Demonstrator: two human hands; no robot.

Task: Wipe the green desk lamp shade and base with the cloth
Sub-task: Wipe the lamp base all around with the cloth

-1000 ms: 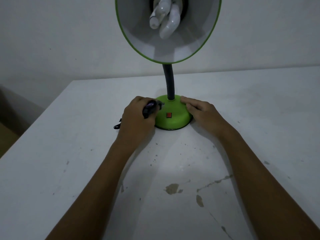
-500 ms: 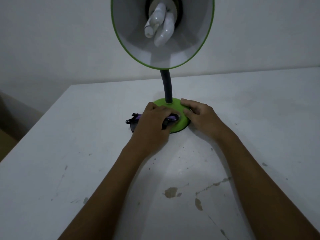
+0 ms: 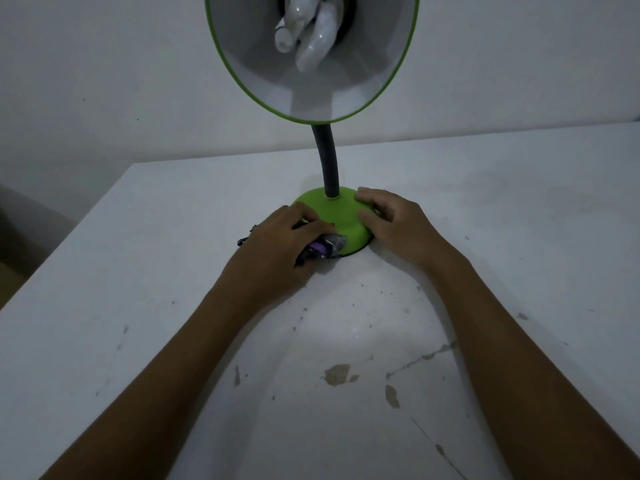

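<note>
The left hand point(image 3: 277, 249) grips a bunched, soft cloth point(image 3: 323, 249) against the green lamp base point(image 3: 337, 216). The right hand point(image 3: 391, 225) rests on the base, fingers loosely curled, steadying it. The top-heavy lamp probably needs that hold.

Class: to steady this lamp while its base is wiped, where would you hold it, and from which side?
Probably the green base, from the right, as the right hand does: it is low, wide and domed, and the left hand with the cloth works its near-left edge.
</note>
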